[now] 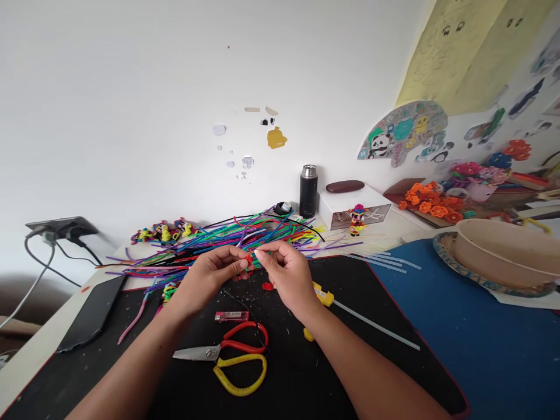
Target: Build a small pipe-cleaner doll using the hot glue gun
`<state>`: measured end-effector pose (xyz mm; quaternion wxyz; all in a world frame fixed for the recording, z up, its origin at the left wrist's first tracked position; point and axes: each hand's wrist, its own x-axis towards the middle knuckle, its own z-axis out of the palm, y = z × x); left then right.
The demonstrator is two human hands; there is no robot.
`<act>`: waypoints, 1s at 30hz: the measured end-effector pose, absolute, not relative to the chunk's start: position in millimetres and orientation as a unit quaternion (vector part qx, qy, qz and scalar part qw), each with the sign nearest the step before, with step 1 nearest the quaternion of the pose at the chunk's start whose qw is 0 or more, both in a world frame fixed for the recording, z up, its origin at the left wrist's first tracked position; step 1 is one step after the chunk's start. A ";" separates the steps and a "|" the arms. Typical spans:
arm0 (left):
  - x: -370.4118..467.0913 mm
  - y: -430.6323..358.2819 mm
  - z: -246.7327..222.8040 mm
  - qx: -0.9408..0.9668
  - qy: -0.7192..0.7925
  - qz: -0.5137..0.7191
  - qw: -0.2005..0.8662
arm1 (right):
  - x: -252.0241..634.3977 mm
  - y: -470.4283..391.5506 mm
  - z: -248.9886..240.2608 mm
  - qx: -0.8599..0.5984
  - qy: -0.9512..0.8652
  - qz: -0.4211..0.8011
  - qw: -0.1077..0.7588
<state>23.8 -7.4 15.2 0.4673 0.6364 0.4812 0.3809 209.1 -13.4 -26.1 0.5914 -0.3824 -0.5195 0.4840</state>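
Observation:
A small red fuzzy piece (249,259), which looks like bent pipe cleaner, is pinched between the thumb and forefinger of my left hand (214,271). From the other side my right hand (284,271) closes thumb against forefinger right beside it; fingers hide what that pinch holds, if anything. Another red piece (268,286) lies on the black mat (289,373) below my right hand. Nearer to me are a pink lighter (231,316) and scissors (219,353) with one red and one yellow handle. Partly behind my right wrist lies a yellow glue gun (322,294) with a glue stick (376,325).
A heap of coloured pipe cleaners (219,233) spreads behind my hands. At left lies a black phone (91,315). Along the wall stand a black flask (308,192), a white box (354,201) and a small figure (357,220). A beige basin (503,251) sits at right.

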 end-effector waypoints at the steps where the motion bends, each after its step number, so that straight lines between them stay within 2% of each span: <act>1: 23.9 -7.6 15.6 0.639 0.481 0.380 0.465 | 208.9 -13.7 -26.0 -0.382 -0.521 0.485 0.590; 30: 25.9 -9.9 20.8 0.667 0.482 0.381 0.422 | 207.4 -17.7 -24.2 -0.395 -0.549 0.463 0.573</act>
